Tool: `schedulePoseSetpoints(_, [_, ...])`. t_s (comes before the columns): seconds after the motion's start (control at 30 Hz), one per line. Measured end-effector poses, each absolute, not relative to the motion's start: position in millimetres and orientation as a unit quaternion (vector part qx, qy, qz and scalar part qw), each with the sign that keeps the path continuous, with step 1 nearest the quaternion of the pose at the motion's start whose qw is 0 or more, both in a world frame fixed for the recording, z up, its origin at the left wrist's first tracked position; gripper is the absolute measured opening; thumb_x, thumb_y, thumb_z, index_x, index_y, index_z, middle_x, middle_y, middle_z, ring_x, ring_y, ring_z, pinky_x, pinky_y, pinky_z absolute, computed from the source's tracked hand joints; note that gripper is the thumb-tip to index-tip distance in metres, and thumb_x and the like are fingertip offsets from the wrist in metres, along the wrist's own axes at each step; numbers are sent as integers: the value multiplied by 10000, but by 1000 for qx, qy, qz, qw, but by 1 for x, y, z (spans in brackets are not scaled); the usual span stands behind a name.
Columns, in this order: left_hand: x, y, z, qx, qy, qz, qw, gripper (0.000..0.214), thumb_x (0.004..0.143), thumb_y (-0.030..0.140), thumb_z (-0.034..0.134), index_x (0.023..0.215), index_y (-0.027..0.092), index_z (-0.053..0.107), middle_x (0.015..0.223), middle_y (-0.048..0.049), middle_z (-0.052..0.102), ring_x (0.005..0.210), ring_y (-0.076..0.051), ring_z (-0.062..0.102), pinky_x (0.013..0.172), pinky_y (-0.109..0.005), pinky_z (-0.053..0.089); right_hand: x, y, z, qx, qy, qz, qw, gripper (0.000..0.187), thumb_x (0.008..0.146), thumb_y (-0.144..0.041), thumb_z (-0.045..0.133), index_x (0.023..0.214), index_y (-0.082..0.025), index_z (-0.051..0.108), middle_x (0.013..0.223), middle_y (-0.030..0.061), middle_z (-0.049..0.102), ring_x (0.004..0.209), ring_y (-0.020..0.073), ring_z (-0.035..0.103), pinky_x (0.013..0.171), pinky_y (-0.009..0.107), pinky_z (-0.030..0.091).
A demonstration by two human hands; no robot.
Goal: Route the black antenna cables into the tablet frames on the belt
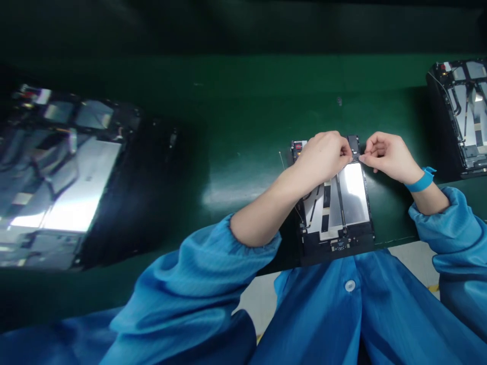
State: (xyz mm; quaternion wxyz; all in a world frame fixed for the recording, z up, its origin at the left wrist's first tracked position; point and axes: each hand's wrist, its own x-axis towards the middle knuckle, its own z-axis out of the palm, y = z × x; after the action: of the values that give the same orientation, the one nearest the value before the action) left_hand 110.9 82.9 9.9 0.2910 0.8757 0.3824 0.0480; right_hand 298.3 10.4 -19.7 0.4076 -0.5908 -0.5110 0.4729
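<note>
An opened tablet (344,203) lies back-up on the green belt (236,126), its silver battery panels and dark frame showing. My left hand (323,154) rests over its top edge, fingers curled in a pinch. My right hand (388,154) sits beside it at the tablet's top right corner, fingertips pinched together and meeting those of the left hand. What the fingertips hold is too small to make out. A blue strap (420,181) circles my right wrist. Both arms wear blue sleeves.
A second opened tablet (57,172) lies blurred on the belt at the left. A third opened tablet (462,116) sits at the right edge. The belt's near edge runs just under my arms, with pale floor (262,299) below.
</note>
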Motion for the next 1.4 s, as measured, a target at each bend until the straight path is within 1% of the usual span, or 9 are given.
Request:
schedulePoseSetpoints(0.1, [113, 79, 8, 882, 350, 91, 301, 227, 886, 194, 624, 1021, 160, 804, 1052, -103, 725, 1044, -275, 673, 976, -416, 507, 294, 13, -20, -575, -505, 454, 456, 444, 656, -451, 926, 754, -236, 549, 688, -35, 618, 600, 113, 579, 546, 259, 520])
schedulePoseSetpoints(0.2, [116, 76, 2, 875, 354, 119, 309, 203, 894, 201, 605, 942, 170, 800, 934, -74, 713, 956, -253, 664, 936, -409, 513, 290, 16, -24, -570, -492, 447, 482, 493, 635, -516, 938, 771, -241, 552, 724, -35, 626, 651, 125, 597, 601, 274, 535])
schedulePoseSetpoints(0.27, [117, 75, -3, 859, 393, 131, 300, 193, 897, 207, 603, 901, 169, 792, 868, -66, 706, 908, -251, 654, 908, -412, 511, 289, 18, -26, -575, -488, 439, 489, 448, 664, -495, 909, 815, -239, 574, 759, -33, 633, 668, 124, 599, 611, 271, 525])
schedulePoseSetpoints(0.47, [115, 73, -9, 835, 455, 126, 284, 177, 925, 208, 611, 899, 155, 778, 894, -92, 743, 927, -273, 656, 940, -441, 499, 291, 21, -31, -599, -524, 432, 425, 292, 648, -316, 817, 825, -222, 605, 739, -38, 617, 665, 118, 569, 637, 276, 489])
schedulePoseSetpoints(0.9, [113, 73, -5, 839, 447, 104, 292, 179, 952, 208, 602, 933, 156, 772, 921, -99, 747, 971, -289, 654, 913, -437, 484, 290, 25, -21, -593, -497, 483, 411, 392, 602, -357, 928, 756, -208, 600, 724, -42, 603, 676, 110, 561, 678, 281, 509])
schedulePoseSetpoints(1.17, [115, 71, -6, 835, 439, 118, 311, 167, 941, 184, 584, 892, 155, 741, 897, -92, 723, 990, -296, 647, 919, -447, 489, 293, 25, -19, -594, -521, 469, 394, 328, 642, -305, 868, 768, -217, 577, 706, -50, 595, 651, 105, 550, 649, 270, 501])
schedulePoseSetpoints(1.23, [113, 70, -5, 834, 436, 135, 311, 151, 932, 175, 595, 975, 145, 737, 991, -105, 725, 1028, -293, 654, 948, -445, 499, 290, 24, -19, -600, -533, 450, 391, 294, 651, -264, 835, 764, -222, 567, 694, -51, 589, 642, 105, 538, 621, 259, 472])
schedulePoseSetpoints(1.33, [95, 65, 1, 829, 442, 208, 274, 299, 916, 184, 622, 1205, 143, 686, 1233, -129, 682, 1147, -291, 640, 998, -431, 510, 287, 21, -22, -621, -547, 405, 389, 255, 651, -203, 798, 759, -226, 568, 671, -60, 564, 610, 95, 494, 570, 246, 405])
schedulePoseSetpoints(1.4, [71, 61, 5, 814, 468, 248, 238, 331, 923, 190, 598, 1247, 169, 663, 1241, -108, 672, 1122, -270, 644, 973, -401, 524, 289, 21, -25, -620, -531, 409, 408, 266, 638, -199, 805, 777, -226, 579, 691, -57, 577, 613, 94, 502, 568, 244, 407])
